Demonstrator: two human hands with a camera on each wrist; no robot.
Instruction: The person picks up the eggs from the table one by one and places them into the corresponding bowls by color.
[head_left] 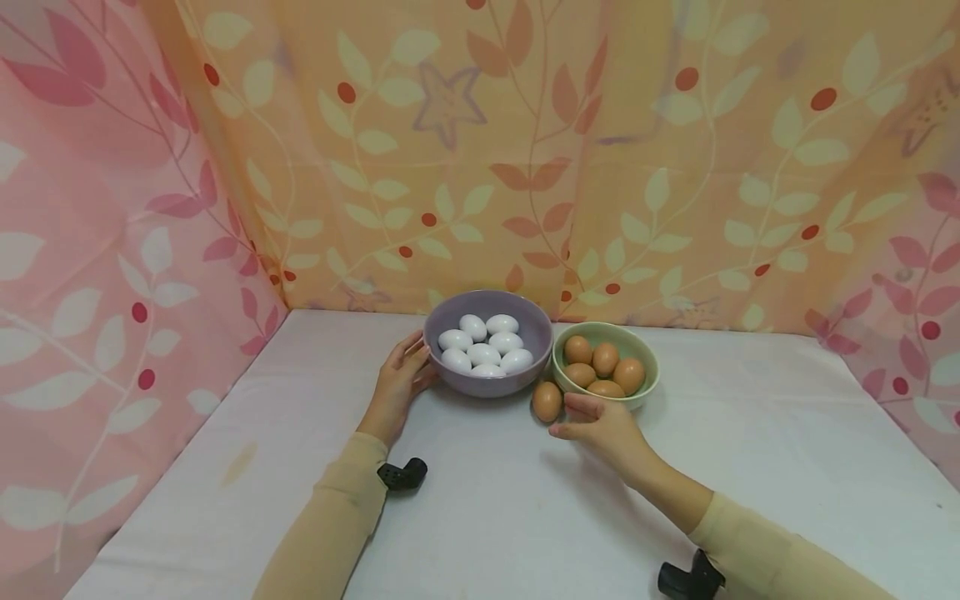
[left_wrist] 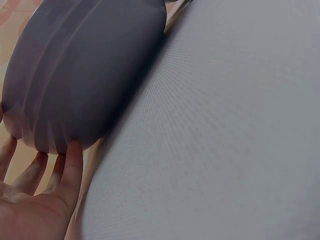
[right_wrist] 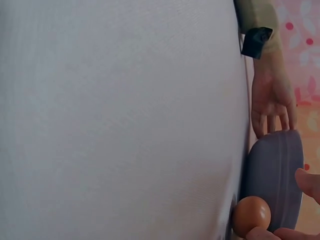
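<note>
A purple bowl [head_left: 489, 387] holds several white eggs [head_left: 483, 356]. My left hand [head_left: 399, 383] rests its fingertips against the bowl's left side, fingers fairly straight in the left wrist view. Right of it stands a smaller pale green bowl [head_left: 651, 367] with several brown eggs [head_left: 605, 359]. One brown egg [head_left: 547, 402] lies on the table between the two bowls, at their front. My right hand [head_left: 606, 432] is just right of this egg, fingers extended and not curled round it. In the right wrist view fingertips overlap the egg's edge [right_wrist: 251, 214]; whether they touch it I cannot tell.
A white cloth [head_left: 480, 500] covers the table. Behind it hangs an orange curtain [head_left: 465, 167] with leaf patterns, and pink patterned cloth [head_left: 82, 275] closes the left side. Black wrist cameras [head_left: 402, 474] sit on both sleeves.
</note>
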